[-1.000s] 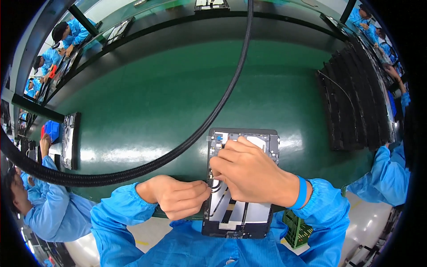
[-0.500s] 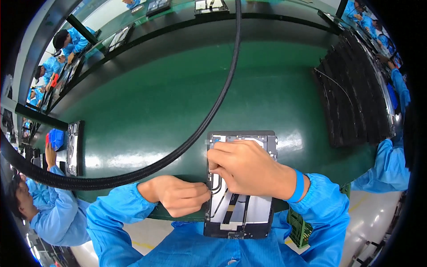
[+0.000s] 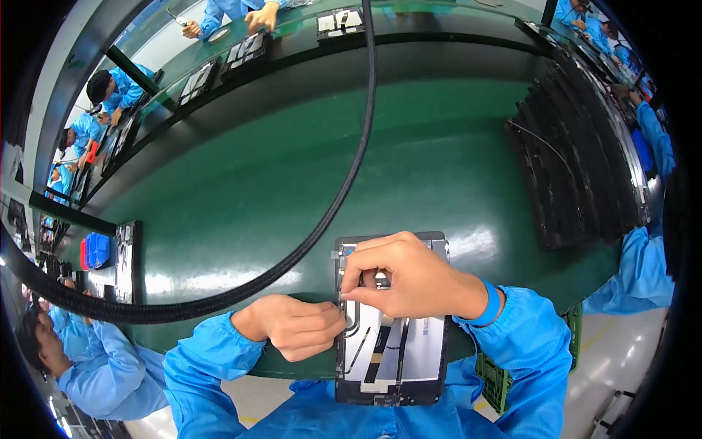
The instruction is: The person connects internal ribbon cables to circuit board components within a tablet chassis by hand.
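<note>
An opened tablet-like device [image 3: 417, 351] lies at the table's near edge in front of me, its dark frame around a white inner panel with black ribbon cables and thin black wires [image 3: 355, 316]. My left hand [image 3: 303, 326] is closed, its fingertips against the device's left edge beside the wires. Over the upper half of the device reaches my right hand [image 3: 413, 279], with thumb and index finger pinched together near the left edge. What either pinch holds is too small or hidden to make out.
A thick black cable [image 3: 322, 219] arcs across the view above the green table [image 3: 256, 175]. Stacked dark panels [image 3: 578, 161] stand at the right. Another device [image 3: 127, 263] and a blue bin [image 3: 96, 250] are at the left. Co-workers sit around; a raised shelf with devices runs along the back.
My right hand's fingers have curled and drawn slightly down along the device's left edge, the pinch more visible. The left hand stays at that edge. At the back, a co-worker's hands have come into view.
</note>
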Tool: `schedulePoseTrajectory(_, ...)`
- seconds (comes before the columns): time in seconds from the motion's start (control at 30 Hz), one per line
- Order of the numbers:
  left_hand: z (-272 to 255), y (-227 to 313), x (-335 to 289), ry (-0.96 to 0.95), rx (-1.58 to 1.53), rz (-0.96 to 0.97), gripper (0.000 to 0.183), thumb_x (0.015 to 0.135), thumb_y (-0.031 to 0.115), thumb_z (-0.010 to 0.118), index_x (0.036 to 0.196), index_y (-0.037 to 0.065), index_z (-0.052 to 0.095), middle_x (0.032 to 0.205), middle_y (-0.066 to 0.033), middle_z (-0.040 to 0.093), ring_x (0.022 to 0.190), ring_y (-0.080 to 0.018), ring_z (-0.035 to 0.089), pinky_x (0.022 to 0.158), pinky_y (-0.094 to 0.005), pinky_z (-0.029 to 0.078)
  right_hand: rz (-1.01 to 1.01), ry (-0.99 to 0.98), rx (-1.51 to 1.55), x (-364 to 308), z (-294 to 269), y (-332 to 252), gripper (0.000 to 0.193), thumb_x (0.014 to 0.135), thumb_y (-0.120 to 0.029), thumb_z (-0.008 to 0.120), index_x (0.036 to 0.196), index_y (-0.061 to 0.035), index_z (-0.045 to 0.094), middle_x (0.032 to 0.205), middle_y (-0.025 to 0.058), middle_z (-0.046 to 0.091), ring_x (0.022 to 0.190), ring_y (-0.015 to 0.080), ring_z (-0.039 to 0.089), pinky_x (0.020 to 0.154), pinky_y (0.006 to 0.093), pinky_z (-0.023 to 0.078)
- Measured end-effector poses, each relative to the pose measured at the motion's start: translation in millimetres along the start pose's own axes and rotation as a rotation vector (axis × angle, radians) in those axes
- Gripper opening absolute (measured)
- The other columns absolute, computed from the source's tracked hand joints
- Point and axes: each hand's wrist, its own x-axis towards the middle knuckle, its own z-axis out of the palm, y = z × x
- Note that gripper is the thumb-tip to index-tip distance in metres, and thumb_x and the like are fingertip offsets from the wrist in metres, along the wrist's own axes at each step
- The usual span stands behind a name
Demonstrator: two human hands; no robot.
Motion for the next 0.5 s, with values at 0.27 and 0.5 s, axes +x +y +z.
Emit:
schedulePoseTrajectory(0.27, 6, -24, -12, 0.030, -0.006, -0.075, 0.018, 0.066, 0.010, 0.071, 0.074, -0.007, 0.071, 0.102, -0.0291, 0.077, 0.091, -0.0336, 0.078, 0.082, -0.0411, 0.068, 0.017, 0.177, 0.011, 1, 0, 6, 0.007, 0.087, 0.000, 0.079, 0.094, -0.0021, 0.077, 0.091, 0.0121, 0.078, 0.077, 0.0253, 0.073, 0.072, 0.0372, 0.058)
schedulePoseTrajectory(0.5, 10, -11, -7, 0.128, -0.092, -0.315, 0.015, 0.069, 0.009, 0.071, 0.077, -0.004, 0.069, 0.105, -0.0227, 0.079, 0.092, -0.0317, 0.079, 0.074, -0.0369, 0.068, -0.014, 0.189, -0.088, -1, 5, 14, 0.011, 0.088, 0.000, 0.076, 0.098, -0.0031, 0.075, 0.089, 0.0122, 0.077, 0.082, 0.0263, 0.076, 0.074, 0.0401, 0.060)
